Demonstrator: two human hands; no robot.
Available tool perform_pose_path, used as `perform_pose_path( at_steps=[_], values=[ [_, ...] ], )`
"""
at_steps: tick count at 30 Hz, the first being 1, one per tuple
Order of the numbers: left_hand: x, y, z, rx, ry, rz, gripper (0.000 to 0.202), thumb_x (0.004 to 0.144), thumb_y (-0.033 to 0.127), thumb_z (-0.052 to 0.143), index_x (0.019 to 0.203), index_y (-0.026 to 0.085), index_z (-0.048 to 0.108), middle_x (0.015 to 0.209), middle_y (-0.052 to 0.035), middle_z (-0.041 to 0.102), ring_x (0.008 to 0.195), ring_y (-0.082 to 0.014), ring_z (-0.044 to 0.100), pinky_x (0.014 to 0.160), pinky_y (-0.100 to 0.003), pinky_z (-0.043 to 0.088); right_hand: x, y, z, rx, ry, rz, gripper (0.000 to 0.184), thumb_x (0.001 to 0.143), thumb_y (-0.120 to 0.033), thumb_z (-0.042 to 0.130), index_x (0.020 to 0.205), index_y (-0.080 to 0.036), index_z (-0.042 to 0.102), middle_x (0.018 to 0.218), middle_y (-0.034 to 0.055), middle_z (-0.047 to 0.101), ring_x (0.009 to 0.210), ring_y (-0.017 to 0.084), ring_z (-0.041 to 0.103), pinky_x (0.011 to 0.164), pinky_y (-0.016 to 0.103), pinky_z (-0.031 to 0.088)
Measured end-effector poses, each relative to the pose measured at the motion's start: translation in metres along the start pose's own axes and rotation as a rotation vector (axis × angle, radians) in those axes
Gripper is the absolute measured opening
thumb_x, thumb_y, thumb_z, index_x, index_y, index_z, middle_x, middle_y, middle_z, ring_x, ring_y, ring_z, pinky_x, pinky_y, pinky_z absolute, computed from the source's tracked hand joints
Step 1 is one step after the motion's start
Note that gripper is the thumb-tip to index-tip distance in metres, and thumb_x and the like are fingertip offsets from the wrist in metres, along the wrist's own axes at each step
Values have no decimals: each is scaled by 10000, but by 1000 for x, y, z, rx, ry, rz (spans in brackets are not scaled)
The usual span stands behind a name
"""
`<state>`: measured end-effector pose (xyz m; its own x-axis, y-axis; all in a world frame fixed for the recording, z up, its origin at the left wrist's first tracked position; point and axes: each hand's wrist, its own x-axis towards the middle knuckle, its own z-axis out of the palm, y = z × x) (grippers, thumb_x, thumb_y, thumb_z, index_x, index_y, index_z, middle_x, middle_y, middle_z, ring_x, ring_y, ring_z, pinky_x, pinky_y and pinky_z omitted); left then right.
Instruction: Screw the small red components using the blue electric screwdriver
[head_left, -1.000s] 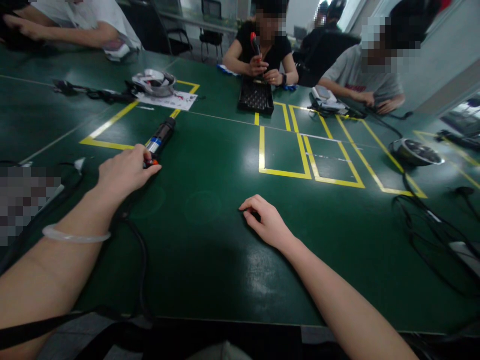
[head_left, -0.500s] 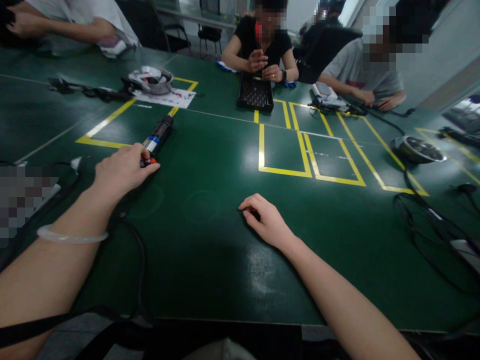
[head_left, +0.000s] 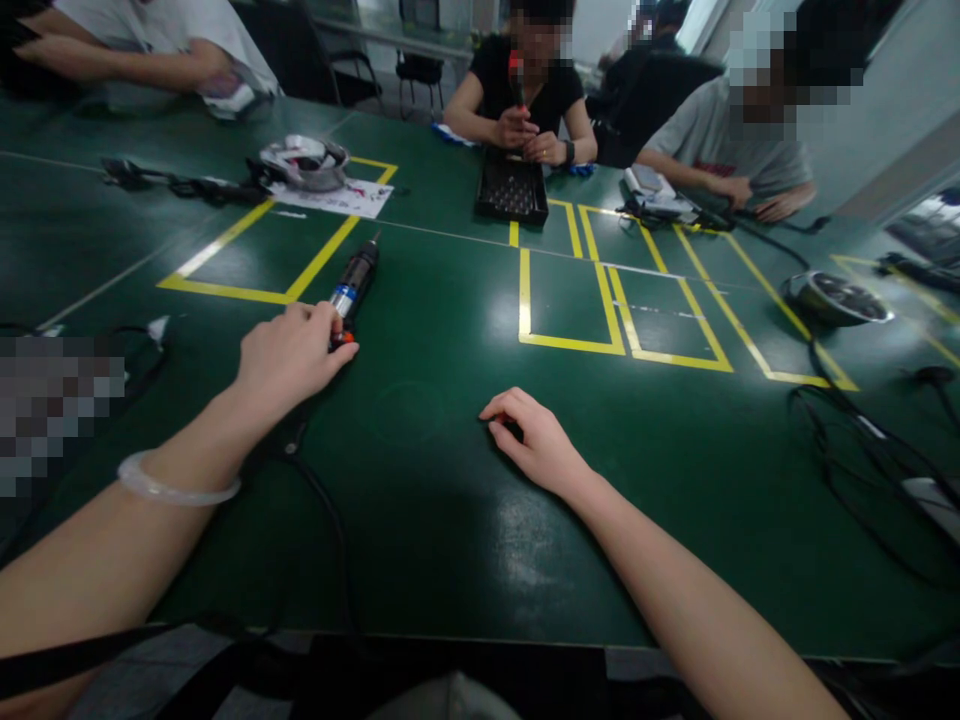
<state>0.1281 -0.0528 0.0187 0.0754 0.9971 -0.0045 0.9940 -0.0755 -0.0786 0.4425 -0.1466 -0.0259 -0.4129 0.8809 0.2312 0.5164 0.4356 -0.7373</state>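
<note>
My left hand (head_left: 289,350) is closed round the rear part of an electric screwdriver (head_left: 354,280), a dark tool with a blue and silver band and a bit of orange by my thumb. Its tip points away from me, up and to the right. A black cord (head_left: 326,500) trails from the tool toward the table's near edge. My right hand (head_left: 532,440) rests on the green table (head_left: 435,540), fingers curled in and thumb tip close to the index finger. Nothing shows between those fingers.
Yellow tape outlines (head_left: 570,345) mark the table. Across it, a person holds a red-handled tool over a black tray (head_left: 512,190). A round metal part (head_left: 304,160) lies on paper at the far left. At right are another round metal part (head_left: 836,297) and black cables (head_left: 855,450).
My left hand has moved to the right with the electric screwdriver, and the cord has followed. The tool's tip now shows clear of the yellow tape. My right hand has stayed in place.
</note>
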Motion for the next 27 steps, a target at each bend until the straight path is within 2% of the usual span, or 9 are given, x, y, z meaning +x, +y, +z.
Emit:
perform_pose_path(
  at_steps=[4,8,13,16,20,27],
  values=[
    [-14,30,-2,9,30,121,461,934,529,480,1163,139,567,1214,-221,574,931,-373,630,745,-468,516,0,0,0,-9,-3,0,143,927,-124,514,993,-210,608,981,53,616,889,175,593,833,327,481],
    [-31,61,0,-28,73,274,352,927,446,530,1122,157,580,1217,-185,590,930,-346,632,774,-457,502,2,1,2,-26,-10,1,146,914,-120,534,1002,-210,608,991,53,616,882,175,589,820,327,481],
    [-57,96,2,-116,126,402,258,899,405,592,1062,205,608,1207,-135,621,911,-320,645,772,-441,497,4,-4,8,-67,3,34,113,900,-155,617,993,-216,602,965,43,630,885,185,585,820,331,474],
    [-70,114,2,-156,121,457,209,884,379,618,1032,231,615,1237,-122,628,934,-311,658,763,-438,510,3,-8,11,-55,28,67,108,890,-179,652,969,-216,588,951,40,643,869,188,584,790,325,468],
    [-78,123,1,-225,86,504,205,885,369,625,1031,227,607,1344,-130,604,1028,-320,658,818,-456,525,-1,-9,13,-6,45,92,103,884,-148,630,882,-219,556,868,16,633,800,169,577,722,292,451],
    [-79,113,7,-412,64,570,301,906,406,571,1161,245,567,1388,-121,594,1099,-305,658,877,-456,526,-3,-4,5,37,44,52,114,858,-172,647,835,-216,544,820,2,627,766,154,584,702,274,457]
  ],
)
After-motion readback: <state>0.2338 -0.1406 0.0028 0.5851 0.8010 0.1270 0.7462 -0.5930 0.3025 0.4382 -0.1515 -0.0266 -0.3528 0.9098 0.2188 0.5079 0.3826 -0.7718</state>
